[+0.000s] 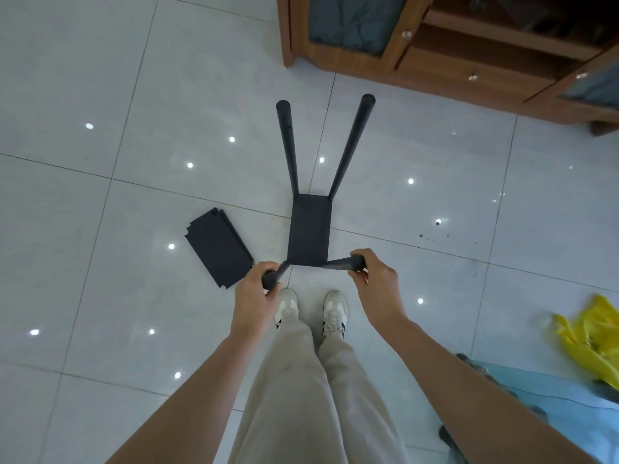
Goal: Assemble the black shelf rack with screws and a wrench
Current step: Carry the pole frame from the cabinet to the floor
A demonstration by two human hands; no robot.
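The black shelf rack [308,229] stands upright on the tiled floor in front of my feet, seen from above: one black shelf panel low down between four black poles. Two far poles [353,142] rise toward the camera. My left hand [256,288] grips the top of the near left pole [273,277]. My right hand [373,274] grips the top of the near right pole [345,263]. A second loose black shelf panel [219,247] lies flat on the floor to the left of the rack. No screws or wrench can be made out clearly.
A wooden cabinet [435,51] with drawers and glass doors stands at the back right. A yellow plastic bag [593,336] lies on a light blue surface [549,410] at the right edge. A few small dark specks [435,237] dot the floor right of the rack.
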